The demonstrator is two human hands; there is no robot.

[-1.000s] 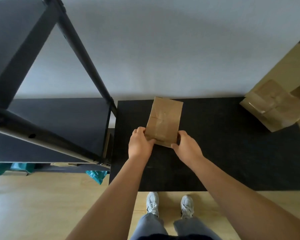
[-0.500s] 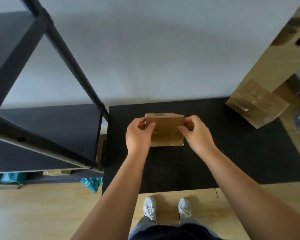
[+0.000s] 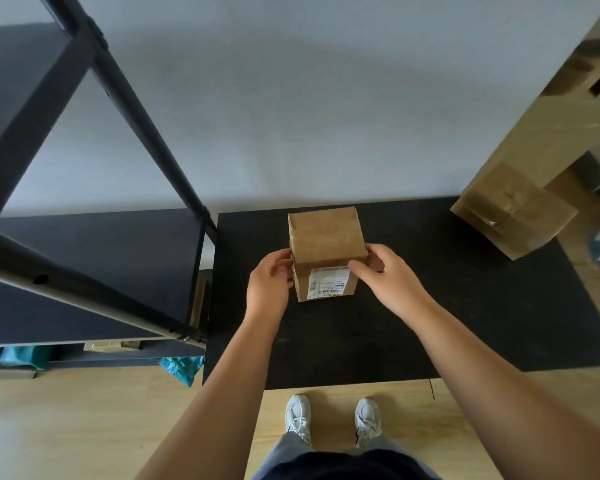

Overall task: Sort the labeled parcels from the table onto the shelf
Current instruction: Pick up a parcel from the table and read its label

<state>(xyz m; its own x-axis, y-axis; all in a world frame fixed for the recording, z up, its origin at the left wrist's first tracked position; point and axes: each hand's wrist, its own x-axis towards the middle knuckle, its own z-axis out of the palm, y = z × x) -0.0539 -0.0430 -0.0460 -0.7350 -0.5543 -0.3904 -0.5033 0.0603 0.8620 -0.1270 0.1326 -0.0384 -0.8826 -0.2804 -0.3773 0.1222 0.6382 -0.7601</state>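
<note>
A small brown cardboard parcel (image 3: 326, 237) stands on the black table (image 3: 465, 306), its white shipping label facing me on the near side. My left hand (image 3: 269, 285) grips its left side and my right hand (image 3: 381, 278) grips its right side, thumb over the label's top corner. A second, larger brown parcel (image 3: 515, 211) with clear tape sits at the table's far right corner. The black shelf unit (image 3: 94, 251) stands just left of the table, its middle board bare.
A black diagonal shelf post (image 3: 142, 133) crosses the upper left. Teal bags (image 3: 182, 367) and a small box lie on the floor under the shelf. A tall cardboard box (image 3: 551, 116) leans at the right by the wall. My feet stand at the table's near edge.
Both hands have turned the parcel over on the table, from lying flat to standing with its labelled side toward me. My hands shifted from its near edge to its two sides.
</note>
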